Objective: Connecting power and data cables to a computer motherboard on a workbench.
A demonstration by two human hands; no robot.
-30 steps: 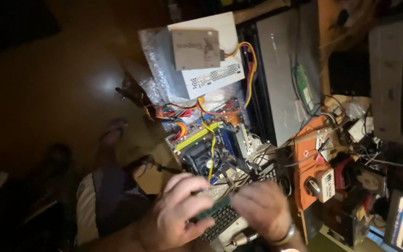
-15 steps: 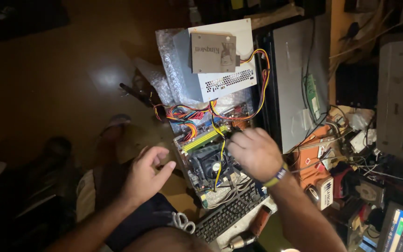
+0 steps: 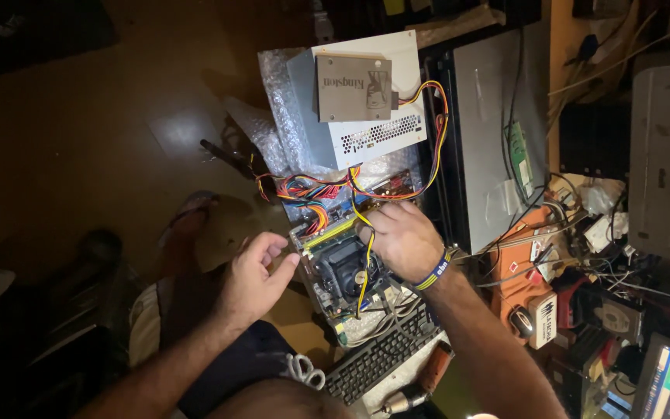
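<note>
My right hand [image 3: 401, 240] presses down on motherboard [image 3: 335, 268], fingers curled at far edge, probably on memory stick; grip unclear. Left hand [image 3: 253, 275] open beside board's near edge, steadying. Power supply [image 3: 358, 116] feeds wires above.

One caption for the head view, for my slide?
Right hand presses on a motherboard; left hand hovers beside it.

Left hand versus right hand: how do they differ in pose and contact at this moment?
The right hand lies knuckles-up on the motherboard, fingers among the coloured wires; the left hand hangs at the board's left edge, fingers loosely curled, and contact is unclear. The right wrist wears a blue band; the left wrist is bare. Both hold nothing visible.
</note>
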